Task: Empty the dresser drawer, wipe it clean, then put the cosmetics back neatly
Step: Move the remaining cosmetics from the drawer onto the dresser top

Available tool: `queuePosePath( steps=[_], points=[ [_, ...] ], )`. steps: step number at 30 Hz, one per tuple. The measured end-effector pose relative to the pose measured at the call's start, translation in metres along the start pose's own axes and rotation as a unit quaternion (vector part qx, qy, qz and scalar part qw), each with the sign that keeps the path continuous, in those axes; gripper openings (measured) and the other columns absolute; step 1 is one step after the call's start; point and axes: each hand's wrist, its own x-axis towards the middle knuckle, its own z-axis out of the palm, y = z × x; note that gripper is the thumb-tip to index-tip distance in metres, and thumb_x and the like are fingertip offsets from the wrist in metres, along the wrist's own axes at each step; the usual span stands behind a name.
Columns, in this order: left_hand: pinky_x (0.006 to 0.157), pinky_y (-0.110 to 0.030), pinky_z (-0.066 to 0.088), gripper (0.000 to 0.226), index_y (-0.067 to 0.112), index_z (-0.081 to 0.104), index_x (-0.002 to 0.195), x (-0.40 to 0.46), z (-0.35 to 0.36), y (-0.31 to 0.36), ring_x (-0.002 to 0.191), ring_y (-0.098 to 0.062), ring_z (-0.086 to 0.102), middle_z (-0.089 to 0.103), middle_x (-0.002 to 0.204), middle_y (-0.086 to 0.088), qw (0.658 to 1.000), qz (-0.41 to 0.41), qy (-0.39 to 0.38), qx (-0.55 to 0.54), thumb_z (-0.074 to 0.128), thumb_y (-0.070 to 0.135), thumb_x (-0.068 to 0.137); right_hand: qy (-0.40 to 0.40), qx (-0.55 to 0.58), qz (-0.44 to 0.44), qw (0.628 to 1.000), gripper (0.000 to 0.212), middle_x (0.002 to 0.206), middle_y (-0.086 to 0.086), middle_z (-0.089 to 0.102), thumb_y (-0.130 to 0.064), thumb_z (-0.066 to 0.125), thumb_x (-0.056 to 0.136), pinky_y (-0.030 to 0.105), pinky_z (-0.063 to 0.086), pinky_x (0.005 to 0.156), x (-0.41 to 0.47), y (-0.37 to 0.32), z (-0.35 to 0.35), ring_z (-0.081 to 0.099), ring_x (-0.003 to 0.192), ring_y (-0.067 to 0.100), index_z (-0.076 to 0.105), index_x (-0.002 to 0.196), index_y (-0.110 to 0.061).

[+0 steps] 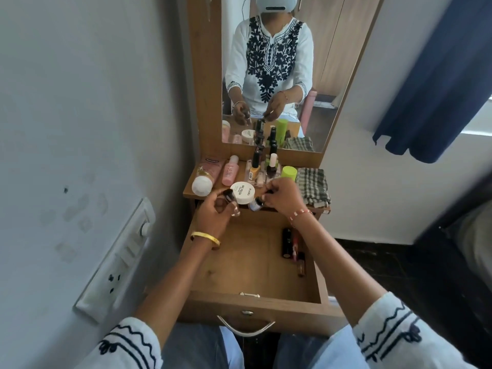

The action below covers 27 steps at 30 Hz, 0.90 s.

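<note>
The wooden drawer [239,262] stands pulled open below the dresser top [191,191]. Several dark lipstick tubes [290,243] lie along its right side. My left hand [213,211] holds a small clear bottle with a black cap [231,202] above the drawer's back edge. My right hand [285,195] pinches the cap of a small blue nail polish bottle [256,205]. On the top stand a white round jar [242,193], pink bottles [230,171], several nail polishes [266,166], a green-capped container [289,173] and a folded checked cloth [312,186].
A mirror [271,75] rises behind the dresser top and reflects me. A wall switchboard [117,259] is at the left. A dark blue curtain [436,75] hangs at the right. The drawer's metal handle [246,327] is near my knees.
</note>
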Motion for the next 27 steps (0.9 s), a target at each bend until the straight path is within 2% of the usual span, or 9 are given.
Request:
queuePosePath(
  steps=[2, 6, 9, 14, 20, 24, 27],
  points=[
    [0.086, -0.030, 0.049, 0.038, 0.006, 0.056, 0.118, 0.016, 0.001, 0.012, 0.096, -0.016, 0.059, 0.061, 0.100, -0.001, 1.000, 0.020, -0.002, 0.019, 0.064, 0.006, 0.082, 0.025, -0.046, -0.024, 0.998, 0.014, 0.088, 0.005, 0.064, 0.003, 0.059, 0.083, 0.022, 0.044, 0.074, 0.011, -0.012, -0.009, 0.057, 0.084, 0.015, 0.070, 0.085, -0.004],
    [0.083, -0.027, 0.047, 0.044, 0.004, 0.053, 0.119, 0.042, 0.004, 0.028, 0.096, -0.019, 0.059, 0.062, 0.108, -0.007, 0.999, 0.024, -0.008, 0.044, 0.068, 0.006, 0.078, 0.037, -0.151, -0.066, 0.986, 0.020, 0.107, 0.009, 0.066, 0.006, 0.053, 0.084, 0.028, 0.051, 0.083, 0.033, -0.031, -0.019, 0.062, 0.098, 0.022, 0.068, 0.093, -0.004],
    [0.088, -0.030, 0.047, 0.050, 0.003, 0.051, 0.123, 0.056, 0.006, 0.028, 0.105, -0.027, 0.062, 0.063, 0.118, -0.014, 0.997, 0.024, -0.008, 0.068, 0.069, 0.005, 0.077, 0.020, -0.266, -0.091, 0.959, 0.023, 0.109, 0.013, 0.066, 0.004, 0.052, 0.086, 0.035, 0.053, 0.088, 0.043, -0.036, -0.015, 0.062, 0.103, 0.028, 0.066, 0.104, -0.003],
    [0.094, -0.037, 0.048, 0.048, 0.002, 0.052, 0.123, 0.067, 0.008, 0.023, 0.110, -0.030, 0.060, 0.063, 0.119, -0.017, 0.996, 0.022, -0.014, 0.086, 0.068, 0.004, 0.078, 0.012, -0.379, -0.124, 0.917, 0.024, 0.110, 0.016, 0.065, 0.002, 0.049, 0.089, 0.037, 0.050, 0.087, 0.054, -0.024, -0.003, 0.061, 0.105, 0.032, 0.061, 0.109, -0.003],
    [0.093, -0.033, 0.046, 0.043, 0.005, 0.053, 0.124, 0.070, 0.010, 0.023, 0.114, -0.028, 0.057, 0.061, 0.124, -0.016, 0.995, 0.020, -0.011, 0.099, 0.063, 0.005, 0.082, 0.005, -0.428, -0.140, 0.893, 0.024, 0.109, 0.017, 0.065, 0.002, 0.049, 0.089, 0.038, 0.049, 0.087, 0.058, -0.022, 0.001, 0.059, 0.107, 0.032, 0.060, 0.110, -0.003],
    [0.085, -0.020, 0.040, 0.043, 0.004, 0.052, 0.126, 0.068, 0.012, 0.025, 0.116, -0.027, 0.054, 0.059, 0.126, -0.015, 0.995, 0.024, -0.021, 0.091, 0.059, 0.001, 0.085, -0.010, -0.429, -0.147, 0.891, 0.024, 0.109, 0.017, 0.065, 0.002, 0.049, 0.089, 0.038, 0.048, 0.088, 0.060, -0.022, 0.000, 0.058, 0.108, 0.032, 0.060, 0.110, -0.002],
    [0.083, -0.016, 0.036, 0.042, 0.005, 0.051, 0.127, 0.068, 0.014, 0.026, 0.117, -0.026, 0.052, 0.057, 0.127, -0.015, 0.996, 0.020, -0.027, 0.079, 0.055, -0.002, 0.086, -0.018, -0.420, -0.142, 0.896, 0.025, 0.112, 0.016, 0.064, 0.001, 0.052, 0.088, 0.037, 0.048, 0.090, 0.062, -0.022, -0.004, 0.057, 0.109, 0.032, 0.059, 0.112, -0.004]
  ],
)
